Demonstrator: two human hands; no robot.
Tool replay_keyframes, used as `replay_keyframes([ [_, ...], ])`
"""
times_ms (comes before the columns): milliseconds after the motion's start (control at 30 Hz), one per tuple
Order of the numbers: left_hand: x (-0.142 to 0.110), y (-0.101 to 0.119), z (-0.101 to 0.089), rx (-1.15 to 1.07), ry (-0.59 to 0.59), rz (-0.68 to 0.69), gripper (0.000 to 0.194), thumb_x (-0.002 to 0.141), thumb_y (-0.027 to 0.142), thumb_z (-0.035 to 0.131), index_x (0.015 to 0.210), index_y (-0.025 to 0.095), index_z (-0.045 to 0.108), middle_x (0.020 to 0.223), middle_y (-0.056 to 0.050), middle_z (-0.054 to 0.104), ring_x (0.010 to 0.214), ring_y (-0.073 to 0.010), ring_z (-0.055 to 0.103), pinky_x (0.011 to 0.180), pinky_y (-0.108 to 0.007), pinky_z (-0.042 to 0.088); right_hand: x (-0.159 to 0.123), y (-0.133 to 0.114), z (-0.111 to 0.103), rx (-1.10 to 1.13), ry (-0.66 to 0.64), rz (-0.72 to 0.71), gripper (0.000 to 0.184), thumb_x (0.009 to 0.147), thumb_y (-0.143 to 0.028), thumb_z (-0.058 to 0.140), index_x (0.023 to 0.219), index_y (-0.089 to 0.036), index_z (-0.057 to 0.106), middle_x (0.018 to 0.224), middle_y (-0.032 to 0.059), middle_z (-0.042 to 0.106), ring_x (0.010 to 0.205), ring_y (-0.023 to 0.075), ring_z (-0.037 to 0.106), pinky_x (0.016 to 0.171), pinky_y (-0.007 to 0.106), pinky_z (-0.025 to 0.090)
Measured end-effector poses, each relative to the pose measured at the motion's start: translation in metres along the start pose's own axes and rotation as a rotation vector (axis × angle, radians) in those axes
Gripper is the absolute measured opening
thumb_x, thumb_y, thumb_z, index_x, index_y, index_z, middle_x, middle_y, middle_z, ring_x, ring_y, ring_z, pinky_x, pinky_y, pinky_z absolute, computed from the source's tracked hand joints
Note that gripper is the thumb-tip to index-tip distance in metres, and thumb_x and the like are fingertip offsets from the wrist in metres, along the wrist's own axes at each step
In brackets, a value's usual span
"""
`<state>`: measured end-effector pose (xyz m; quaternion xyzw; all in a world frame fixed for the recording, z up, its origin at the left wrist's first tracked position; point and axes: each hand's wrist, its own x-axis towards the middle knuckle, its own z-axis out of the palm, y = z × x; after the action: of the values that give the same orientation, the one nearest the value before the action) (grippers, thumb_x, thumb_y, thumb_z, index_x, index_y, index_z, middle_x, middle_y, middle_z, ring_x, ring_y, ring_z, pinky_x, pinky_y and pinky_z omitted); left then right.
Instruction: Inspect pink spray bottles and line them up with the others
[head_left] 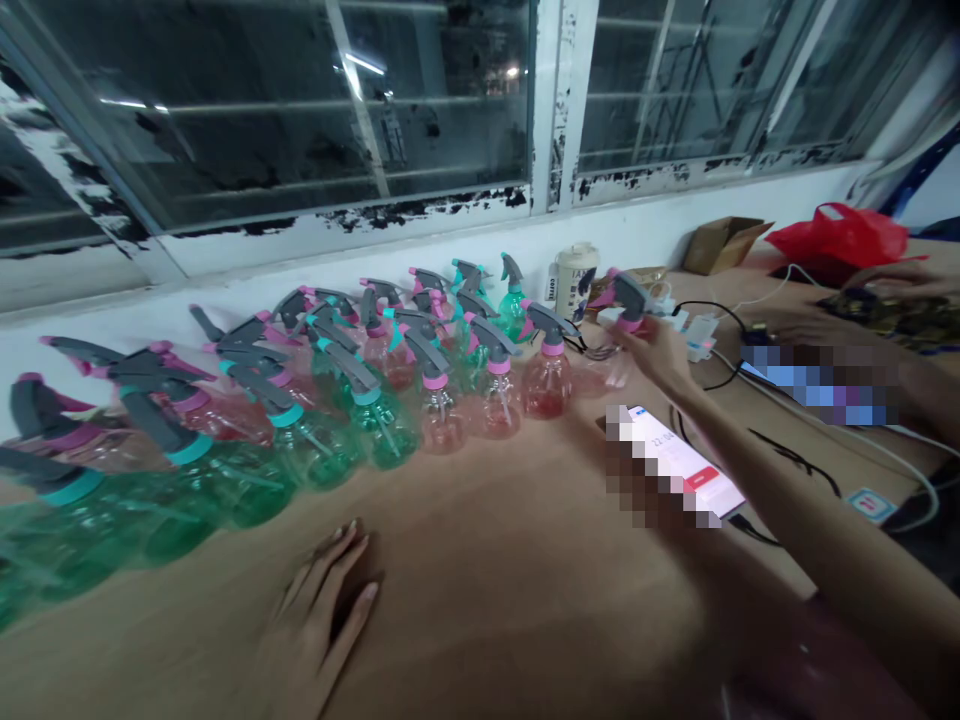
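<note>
My right hand (654, 348) is reached out to the far right and grips a spray bottle (628, 296) with a grey and pink trigger head. Its body is a blurred, see-through pink, partly hidden by my fingers. To its left, a pink spray bottle (547, 380) ends the front row. My left hand (319, 610) rests on the brown tabletop (480, 570), fingers apart and holding nothing. Beyond it stand green spray bottles with teal collars, such as a green bottle (382, 425), mixed with several pink ones.
A lit phone (682, 460) lies under my right forearm, partly pixelated. Behind are a coffee cup (576, 280), a cardboard box (724, 245) and a red plastic bag (840, 238). Cables and a white power strip (701, 335) lie on the right. Another person's hands (892, 280) are at the right edge.
</note>
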<state>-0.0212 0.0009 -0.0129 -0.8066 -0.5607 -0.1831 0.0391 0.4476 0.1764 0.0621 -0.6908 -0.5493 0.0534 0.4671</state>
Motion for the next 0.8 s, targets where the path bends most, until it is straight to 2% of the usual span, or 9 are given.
replay_keyframes([
  [100, 0.0, -0.001, 0.0, -0.008, -0.014, 0.012, 0.043, 0.094, 0.041, 0.032, 0.135, 0.027, 0.033, 0.139, -0.005, 0.043, 0.126, -0.0263, 0.042, 0.103, -0.05, 0.036, -0.019, -0.007, -0.038, 0.014, 0.099, 0.032, 0.045, 0.077, -0.058, 0.051, 0.089, -0.016, 0.065, 0.087, 0.015, 0.071, 0.082, 0.0294, 0.065, 0.069, 0.038, 0.044],
  [167, 0.0, -0.001, 0.0, -0.028, -0.021, 0.018, 0.042, 0.095, 0.04, 0.03, 0.135, 0.027, 0.033, 0.138, -0.005, 0.044, 0.125, -0.0256, 0.044, 0.102, -0.049, 0.037, -0.041, -0.014, -0.061, 0.034, 0.106, 0.021, 0.045, 0.075, -0.057, 0.057, 0.09, -0.016, 0.066, 0.093, 0.0164, 0.07, 0.086, 0.0296, 0.065, 0.073, 0.039, 0.045],
  [267, 0.002, -0.001, 0.001, -0.046, -0.015, 0.015, 0.042, 0.095, 0.041, 0.031, 0.134, 0.026, 0.034, 0.138, -0.005, 0.044, 0.125, -0.0256, 0.044, 0.103, -0.049, 0.036, -0.082, -0.03, -0.077, 0.083, -0.021, -0.013, 0.04, 0.074, -0.054, 0.061, 0.092, -0.019, 0.067, 0.096, 0.0122, 0.071, 0.084, 0.0279, 0.066, 0.07, 0.036, 0.047],
  [367, 0.003, 0.003, 0.0, -0.059, 0.0, -0.003, 0.042, 0.093, 0.045, 0.037, 0.13, 0.025, 0.04, 0.137, -0.006, 0.045, 0.124, -0.0268, 0.043, 0.104, -0.049, 0.034, -0.124, -0.053, -0.072, 0.111, -0.196, -0.076, 0.032, 0.074, -0.049, 0.063, 0.088, -0.021, 0.069, 0.092, 0.0071, 0.072, 0.087, 0.0287, 0.065, 0.071, 0.037, 0.048],
  [467, 0.004, 0.01, -0.004, -0.094, 0.006, -0.038, 0.041, 0.093, 0.045, 0.036, 0.127, 0.023, 0.044, 0.135, -0.006, 0.047, 0.124, -0.026, 0.044, 0.104, -0.047, 0.034, -0.159, -0.084, -0.058, 0.2, -0.399, -0.196, 0.029, 0.077, -0.043, 0.063, 0.094, -0.02, 0.069, 0.093, 0.0044, 0.072, 0.091, 0.0278, 0.064, 0.078, 0.038, 0.049],
  [567, 0.004, 0.016, -0.007, -0.113, 0.003, -0.053, 0.039, 0.094, 0.043, 0.036, 0.125, 0.021, 0.046, 0.135, -0.006, 0.047, 0.124, -0.0252, 0.044, 0.104, -0.046, 0.034, -0.185, -0.112, -0.042, 0.238, -0.459, -0.266, 0.025, 0.078, -0.042, 0.063, 0.091, -0.021, 0.069, 0.09, 0.0032, 0.072, 0.089, 0.0273, 0.065, 0.076, 0.038, 0.05],
  [633, 0.004, 0.019, -0.006, -0.11, 0.016, -0.054, 0.038, 0.094, 0.042, 0.036, 0.124, 0.021, 0.047, 0.134, -0.007, 0.048, 0.123, -0.0254, 0.044, 0.104, -0.046, 0.034, -0.198, -0.125, -0.033, 0.266, -0.479, -0.334, 0.024, 0.078, -0.041, 0.063, 0.091, -0.022, 0.068, 0.091, 0.0028, 0.072, 0.093, 0.0265, 0.064, 0.084, 0.041, 0.047],
  [700, 0.002, 0.02, -0.004, -0.102, 0.018, -0.053, 0.037, 0.094, 0.041, 0.036, 0.123, 0.02, 0.048, 0.134, -0.008, 0.048, 0.124, -0.0257, 0.044, 0.104, -0.046, 0.035, -0.207, -0.131, -0.024, 0.284, -0.51, -0.415, 0.026, 0.077, -0.042, 0.064, 0.096, -0.024, 0.067, 0.088, 0.0017, 0.073, 0.094, 0.0256, 0.065, 0.091, 0.044, 0.043],
  [800, 0.0, 0.021, -0.002, -0.091, 0.014, -0.065, 0.038, 0.094, 0.041, 0.036, 0.123, 0.019, 0.048, 0.136, -0.009, 0.045, 0.125, -0.0265, 0.042, 0.104, -0.046, 0.034, -0.217, -0.131, -0.014, 0.282, -0.561, -0.503, 0.026, 0.077, -0.043, 0.065, 0.095, -0.025, 0.064, 0.088, 0.0007, 0.071, 0.09, 0.0235, 0.065, 0.091, 0.044, 0.042],
])
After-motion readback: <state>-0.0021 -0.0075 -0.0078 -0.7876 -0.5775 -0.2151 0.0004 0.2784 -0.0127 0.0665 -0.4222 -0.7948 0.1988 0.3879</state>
